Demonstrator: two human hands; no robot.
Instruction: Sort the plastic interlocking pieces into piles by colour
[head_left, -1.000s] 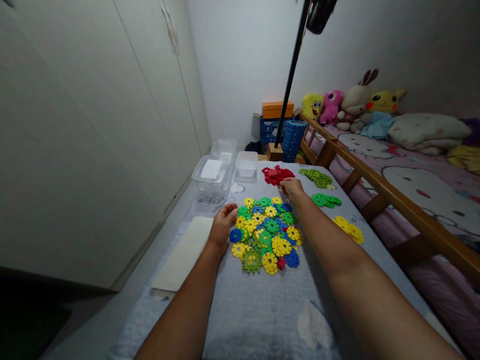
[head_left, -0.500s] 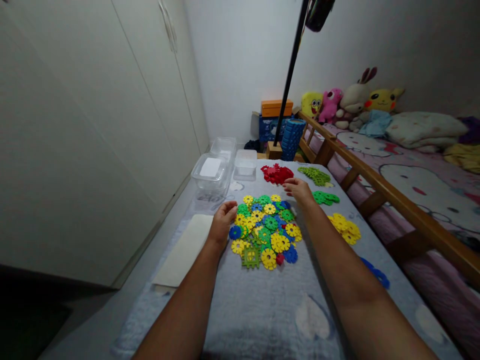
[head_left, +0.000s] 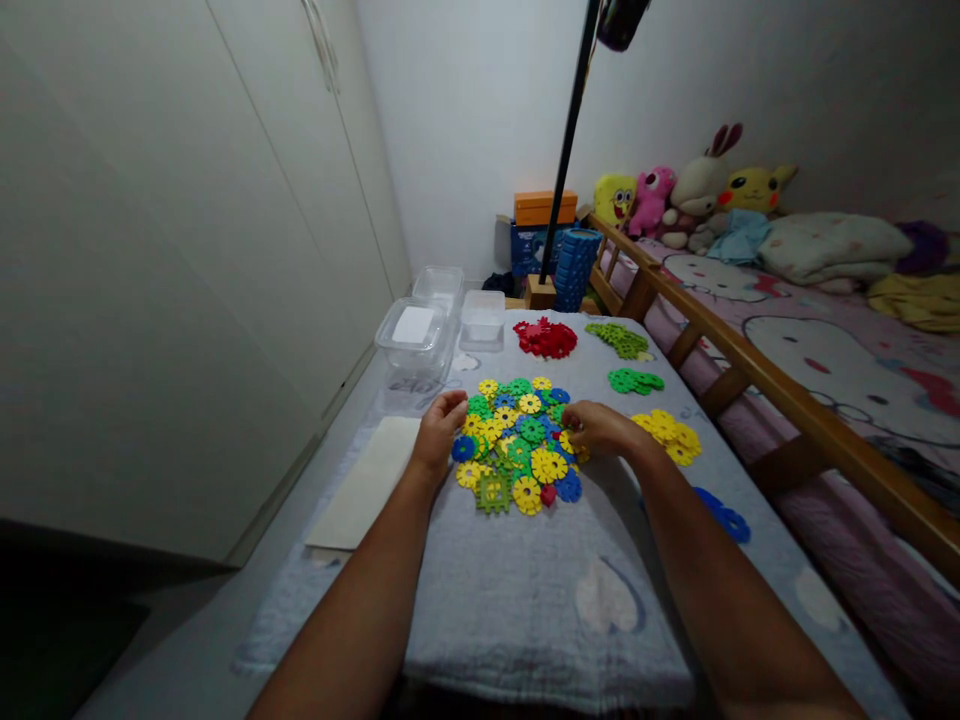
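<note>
A mixed heap of yellow, green, blue and red snowflake discs (head_left: 517, 445) lies in the middle of a grey-blue blanket (head_left: 525, 600). My left hand (head_left: 441, 428) rests at the heap's left edge with its fingers curled. My right hand (head_left: 598, 430) sits at the heap's right edge, fingers pinched on discs there; what it holds is hidden. Sorted groups lie beyond: red discs (head_left: 545, 338), olive-green discs (head_left: 619, 339), bright green discs (head_left: 634, 381), yellow discs (head_left: 667, 435) and blue discs (head_left: 721, 515).
Clear plastic tubs (head_left: 417, 345) stand at the blanket's far left, with a flat white sheet (head_left: 367, 485) beside my left arm. A wooden bed rail (head_left: 757, 385) runs along the right. A black pole (head_left: 564, 150) rises behind. White cupboards (head_left: 187, 250) line the left.
My right hand has drawn back from the red pile to the right edge of the mixed heap. The view has tipped down, bringing the blue group into sight. My left hand stayed put.
</note>
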